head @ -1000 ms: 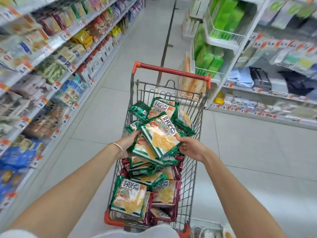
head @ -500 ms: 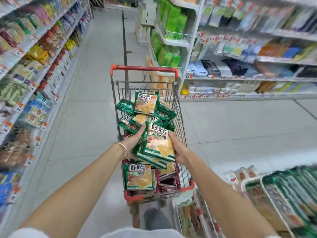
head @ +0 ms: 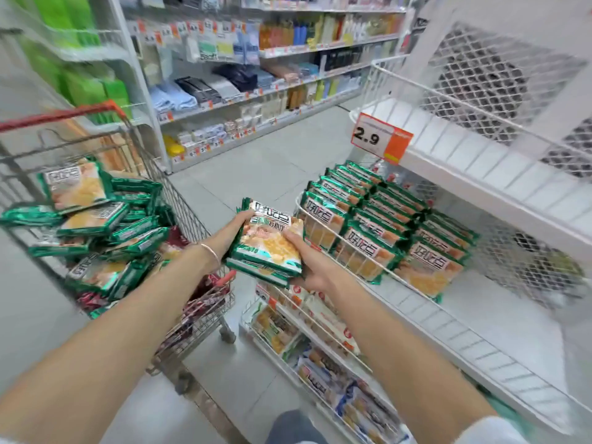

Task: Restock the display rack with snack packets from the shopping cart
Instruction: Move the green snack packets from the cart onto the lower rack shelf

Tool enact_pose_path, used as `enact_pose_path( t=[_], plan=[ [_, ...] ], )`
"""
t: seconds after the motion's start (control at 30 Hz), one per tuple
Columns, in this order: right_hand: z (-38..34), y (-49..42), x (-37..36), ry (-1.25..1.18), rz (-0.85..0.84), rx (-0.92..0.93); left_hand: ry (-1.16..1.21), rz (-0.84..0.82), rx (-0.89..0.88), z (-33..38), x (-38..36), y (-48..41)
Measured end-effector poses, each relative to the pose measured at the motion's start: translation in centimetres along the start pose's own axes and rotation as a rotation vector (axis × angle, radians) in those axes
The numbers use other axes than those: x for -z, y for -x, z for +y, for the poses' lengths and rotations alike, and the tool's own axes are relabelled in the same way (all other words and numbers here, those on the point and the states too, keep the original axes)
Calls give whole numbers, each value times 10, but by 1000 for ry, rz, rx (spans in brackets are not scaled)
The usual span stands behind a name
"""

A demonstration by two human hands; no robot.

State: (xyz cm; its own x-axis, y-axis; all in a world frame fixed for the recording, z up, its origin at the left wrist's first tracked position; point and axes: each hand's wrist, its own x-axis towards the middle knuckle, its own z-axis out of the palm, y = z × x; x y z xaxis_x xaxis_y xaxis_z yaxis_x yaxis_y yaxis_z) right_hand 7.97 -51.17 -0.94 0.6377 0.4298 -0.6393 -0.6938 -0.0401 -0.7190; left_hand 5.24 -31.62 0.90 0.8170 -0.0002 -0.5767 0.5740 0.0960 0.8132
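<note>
Step in hand, by judgement: the carry from cart to rack. A small stack of green snack packets (head: 267,246) is held in the air between the shopping cart (head: 189,216), on the left, and the display rack (head: 499,318), on the right, and it touches neither. The left hand (head: 229,233) grips the stack's left edge, fingers curled over it. The right hand (head: 312,267) supports the stack from below and from the right, thumb pressed on the top packet. The number of packets in the stack cannot be told. The cart holds a loose heap of like packets (head: 93,219). The rack's middle shelf carries matching packets (head: 384,229) in standing, leaning rows at its far end, and white shelf surface shows beside them. A price tag (head: 381,137) hangs from the shelf above. The next move appears to call for lifting the stack over the wire front rail and standing the packets beside the existing rows — faces forward, edges aligned, neighbours not toppled.
</note>
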Motion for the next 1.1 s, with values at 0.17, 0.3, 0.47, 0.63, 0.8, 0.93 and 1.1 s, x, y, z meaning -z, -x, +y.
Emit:
enact_pose_path(
  t=[0.17,0.3,0.47,0.63,0.8,0.93,1.1],
  plan=[
    [-7,64,114,-137,165,109,-266,-179,-30,17,-118,-41],
    [-9,111,199,-184,242,197,-402,-281,-88,30,-215,-52],
    [-8,150,283,-144,338,292,-484,-257,-204,35,-311,-51],
    [5,147,312,66,570,450,-667,-61,-222,17,-340,-80],
    [25,142,315,329,644,539,-860,12,-245,19,-346,-73],
    [33,138,326,370,654,598,-948,-6,-409,27,-359,-66],
    [41,142,330,477,543,571,-1178,-91,-454,26,-354,-66]
  ],
)
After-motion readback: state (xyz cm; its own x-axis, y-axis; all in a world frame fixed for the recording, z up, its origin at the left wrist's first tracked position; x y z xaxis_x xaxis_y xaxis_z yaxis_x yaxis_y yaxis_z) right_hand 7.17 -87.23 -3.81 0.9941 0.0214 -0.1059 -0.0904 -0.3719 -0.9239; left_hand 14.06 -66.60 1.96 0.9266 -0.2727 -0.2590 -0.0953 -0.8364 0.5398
